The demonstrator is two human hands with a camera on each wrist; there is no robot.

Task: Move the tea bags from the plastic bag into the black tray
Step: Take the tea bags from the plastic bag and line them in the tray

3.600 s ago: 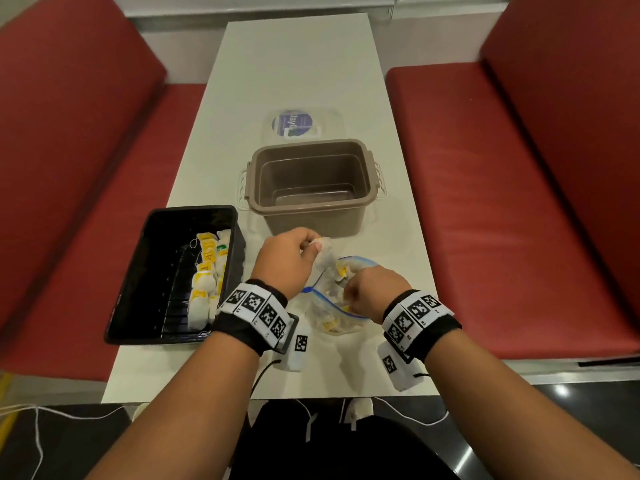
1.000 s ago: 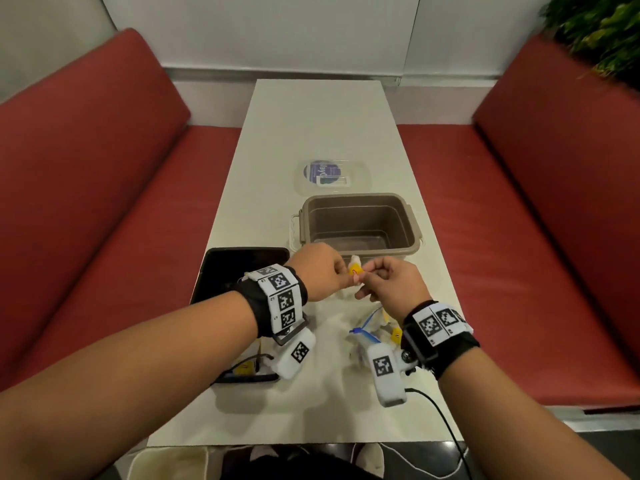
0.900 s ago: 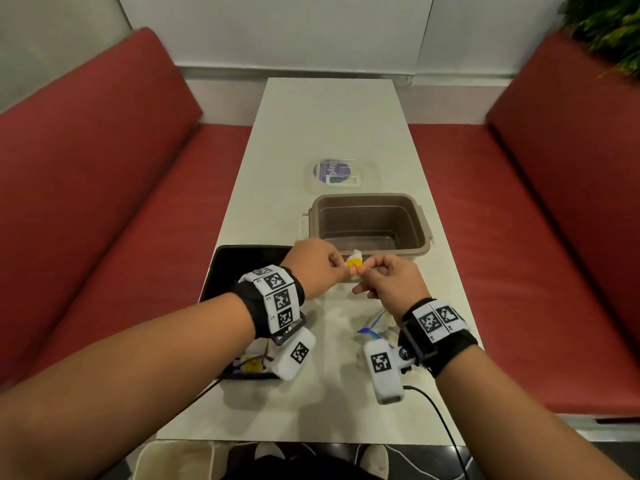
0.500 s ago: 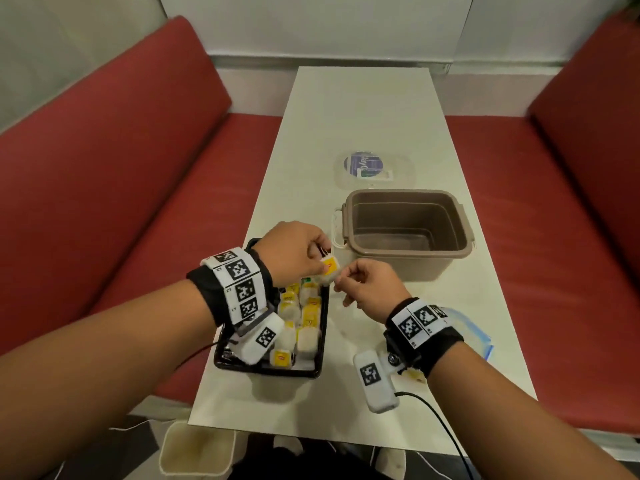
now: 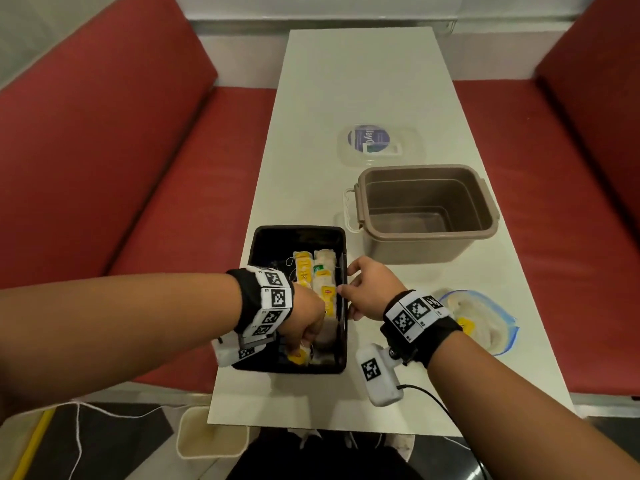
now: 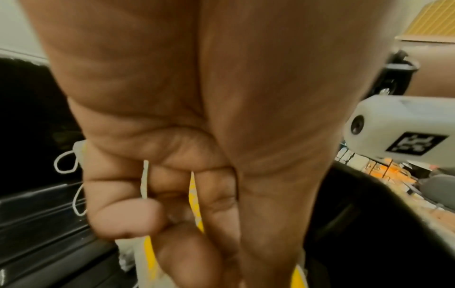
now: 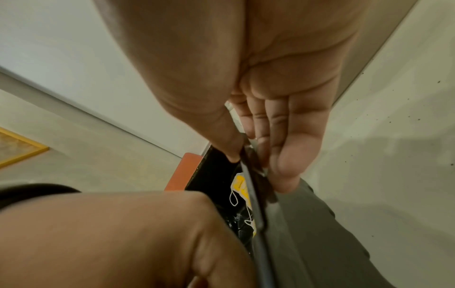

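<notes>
The black tray [image 5: 298, 231] lies at the table's left edge with a row of yellow-tagged tea bags [image 5: 322, 276] in it. My left hand [image 5: 305, 328] is down inside the tray's near end. In the left wrist view its curled fingers [image 6: 123, 220] grip a tea bag [image 6: 194, 194] whose string hangs loose. My right hand [image 5: 366, 289] pinches the tray's right rim [image 7: 256, 204], thumb inside and fingers [image 7: 285, 165] outside. The plastic bag [image 5: 485, 317] lies to the right behind my right wrist, with tea bags [image 5: 467, 325] still inside.
An empty brown tub [image 5: 426, 209] stands just beyond and right of the tray. Its clear lid [image 5: 377, 142] with a blue label lies farther back. Red benches [image 5: 121, 168] flank the narrow white table [image 5: 363, 81]. The tray sits close to the table's left edge.
My left hand has gone from above the table down into the tray with the tea bag. My right hand has let go of that bag and taken the tray's rim.
</notes>
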